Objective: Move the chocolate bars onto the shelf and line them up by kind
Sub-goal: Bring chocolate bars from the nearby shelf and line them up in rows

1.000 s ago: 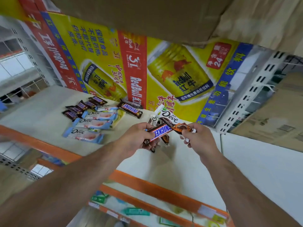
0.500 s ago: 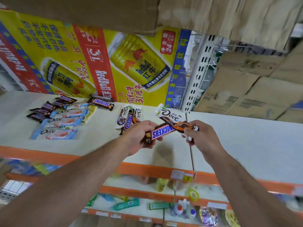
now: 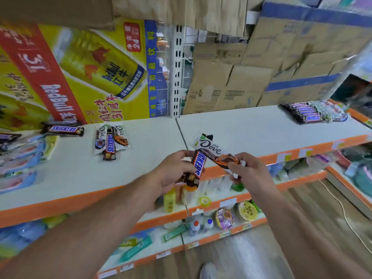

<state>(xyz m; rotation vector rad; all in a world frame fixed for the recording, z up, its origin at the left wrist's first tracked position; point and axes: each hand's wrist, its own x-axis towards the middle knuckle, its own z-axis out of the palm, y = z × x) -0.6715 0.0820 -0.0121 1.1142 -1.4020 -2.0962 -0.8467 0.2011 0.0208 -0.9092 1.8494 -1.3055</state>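
One view, from the head camera, looking down along two bare forearms to a shop shelf.

A brown Snickers bar with blue lettering (image 3: pixel 198 165) is gripped in the left hand (image 3: pixel 173 171), whose fingers are curled round its lower half. A white Dove bar with a brown and orange picture (image 3: pixel 211 149) is pinched at its lower end between the thumb and bent fingers of the right hand (image 3: pixel 249 175). The two bars are crossed and touching, the Snickers bar's top end lying over the Dove wrapper. Both are held in the air above the front edge of a white shelf board with an orange lip (image 3: pixel 153 141).

On that board, to the left of the hands, a small pile (image 3: pixel 110 139) is seen: two white Dove bars side by side with one Snickers bar laid on top. Further left a single Snickers bar (image 3: pixel 63 129) lies flat near the back. At the left edge, pale blue wrapped bars (image 3: pixel 20 158) are blurred, with dark bars beside them.

Far to the right on the same shelf level, a neat row of Snickers bars (image 3: pixel 306 112) is laid out, with white wrapped bars (image 3: pixel 332 111) just beside it; their print cannot be read.

Behind the shelf a yellow and red drinks poster (image 3: pixel 80 73) and stacked brown cardboard boxes (image 3: pixel 231 83) are seen. Lower orange-edged shelves (image 3: pixel 201 216) are stocked with small bottles and packets.
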